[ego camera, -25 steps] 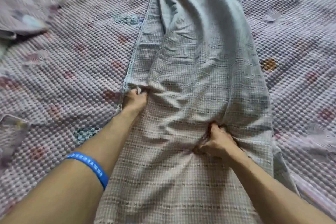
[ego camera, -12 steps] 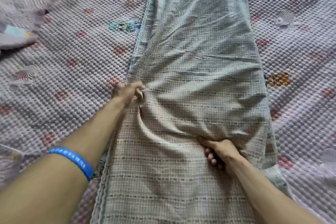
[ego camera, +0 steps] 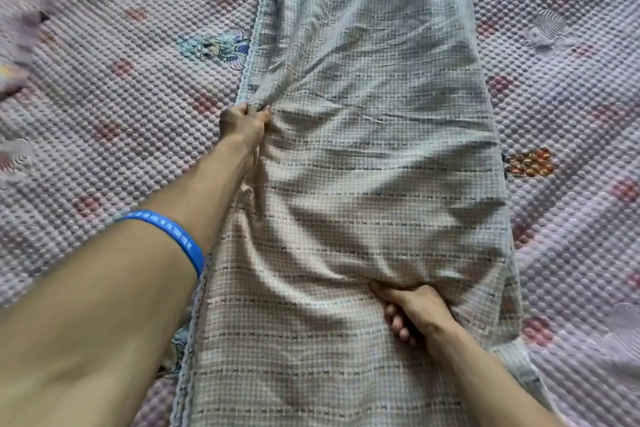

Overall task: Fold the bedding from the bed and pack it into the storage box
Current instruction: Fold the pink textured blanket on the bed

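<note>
Blanket runs as a long folded strip down the middle of the frame, top to bottom, lying on the pink bumpy bedspread. Left hand grips a bunched bit of its left edge, center-left. Right hand at lower right, fingers curled into a raised fold, holding it. Blue wristband on left forearm. Blurred fabric at upper left, can't identify.

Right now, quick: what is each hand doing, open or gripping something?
Left hand: closed, gripping the left edge of the checked blanket.
Right hand: closed, gripping a fold of the same blanket.
</note>
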